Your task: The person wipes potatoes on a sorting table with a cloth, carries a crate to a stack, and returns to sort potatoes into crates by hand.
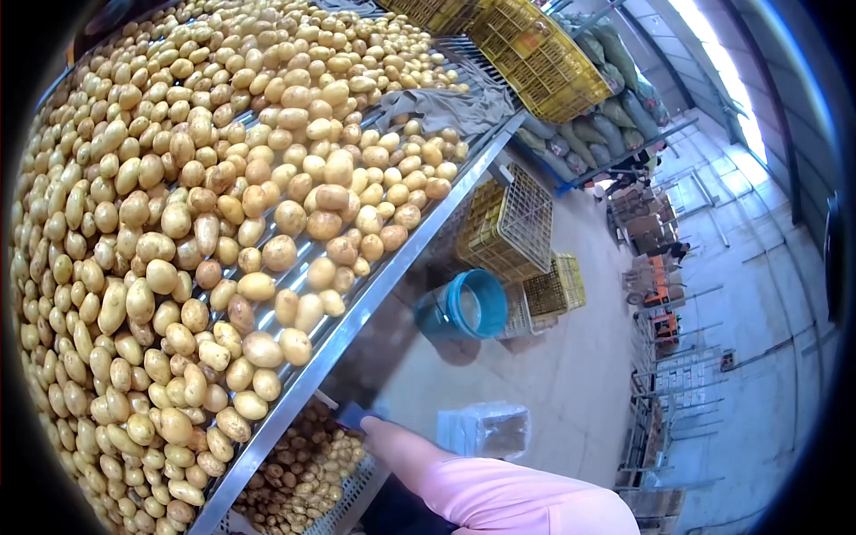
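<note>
My right arm comes in from the bottom in a pink sleeve (499, 490), the forearm bare. Something blue, perhaps a glove, covers my right hand (352, 415), which is beside the metal edge (343, 334) of the sorting table. Its fingers are too small and hidden to make out. A short pale piece (326, 400) shows just past it. Below the hand, potatoes (299, 481) fill a perforated plastic crate (343, 506). Many more potatoes (160, 276) cover the table's metal rollers. My left hand is out of view.
A grey cloth (446, 109) lies on the rollers at the far end, near a yellow crate (544, 67). On the floor are a blue bucket (446, 308), more yellow crates (504, 223) and a clear plastic-lined box (481, 432). Stacked sacks (597, 134) and an orange vehicle (655, 281) stand beyond.
</note>
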A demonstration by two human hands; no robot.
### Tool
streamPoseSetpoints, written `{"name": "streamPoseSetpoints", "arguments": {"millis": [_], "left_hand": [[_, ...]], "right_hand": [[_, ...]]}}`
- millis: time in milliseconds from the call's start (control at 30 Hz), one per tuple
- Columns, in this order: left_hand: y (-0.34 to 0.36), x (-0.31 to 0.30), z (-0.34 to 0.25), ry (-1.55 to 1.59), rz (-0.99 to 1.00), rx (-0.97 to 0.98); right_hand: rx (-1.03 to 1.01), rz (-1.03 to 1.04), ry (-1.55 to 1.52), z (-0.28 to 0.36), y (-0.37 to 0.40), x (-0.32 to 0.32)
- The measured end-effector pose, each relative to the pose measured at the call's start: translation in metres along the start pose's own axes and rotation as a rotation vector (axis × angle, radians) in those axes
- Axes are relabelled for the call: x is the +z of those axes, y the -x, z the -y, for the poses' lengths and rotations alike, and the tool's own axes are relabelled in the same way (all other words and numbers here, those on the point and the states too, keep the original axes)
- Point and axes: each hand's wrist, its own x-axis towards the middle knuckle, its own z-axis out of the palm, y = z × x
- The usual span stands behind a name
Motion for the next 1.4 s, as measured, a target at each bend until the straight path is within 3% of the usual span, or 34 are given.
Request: {"name": "streamPoseSetpoints", "arguments": {"millis": [100, 133, 200, 233, 300, 500, 600, 633, 767, 833, 900, 967, 1067, 1200, 1300, 1400], "left_hand": [[-0.003, 0.009, -0.007, -0.019, -0.009, 0.016], [-0.006, 0.012, -0.011, -0.032, -0.008, 0.032], [-0.013, 0.022, -0.018, -0.055, 0.001, 0.051], [-0.012, 0.026, -0.02, -0.062, -0.003, 0.05], [-0.011, 0.036, -0.027, -0.094, -0.012, 0.06], [-0.015, 0.081, -0.054, -0.213, 0.043, 0.105], [-0.019, 0.111, -0.064, -0.298, 0.103, 0.098], [-0.022, 0.124, -0.069, -0.333, 0.133, 0.097], [-0.041, 0.184, -0.09, -0.455, 0.267, 0.09], [-0.05, 0.224, -0.1, -0.521, 0.359, 0.062], [-0.041, 0.269, -0.108, -0.549, 0.433, 0.035], [0.024, 0.336, -0.131, -0.491, 0.422, -0.006], [0.122, 0.422, -0.165, -0.606, 0.633, 0.085], [0.253, 0.53, -0.193, -0.786, 0.794, 0.255], [0.319, 0.589, -0.198, -0.901, 0.934, 0.359], [0.342, 0.638, -0.183, -0.972, 1.018, 0.531]], "right_hand": [[-0.103, -0.048, 0.103, 0.007, 0.018, -0.007], [-0.252, 0.019, 0.194, -0.029, -0.016, 0.003], [-0.327, -0.016, 0.087, -0.037, -0.031, -0.002], [-0.227, -0.082, -0.109, -0.038, 0.005, -0.013], [-0.067, 0.07, -0.389, -0.054, 0.021, -0.033], [-0.043, -0.028, -0.492, -0.131, 0.088, -0.107], [0.055, -0.032, -0.616, -0.192, 0.106, -0.146], [0.099, -0.091, -0.524, -0.207, 0.112, -0.159], [0.01, -0.124, -0.994, -0.356, 0.079, -0.169], [0.033, -0.229, -1.152, -0.389, 0.135, -0.188], [0.13, -0.46, -1.171, -0.366, 0.259, -0.224], [0.043, -0.578, -1.265, -0.399, 0.318, -0.237], [-0.082, -0.808, -1.141, -0.438, 0.407, -0.254], [-0.105, -0.959, -1.411, -0.44, 0.545, -0.27], [-0.198, -1.133, -1.506, -0.467, 0.59, -0.239], [-0.123, -1.354, -1.613, -0.47, 0.6, -0.202]]}}
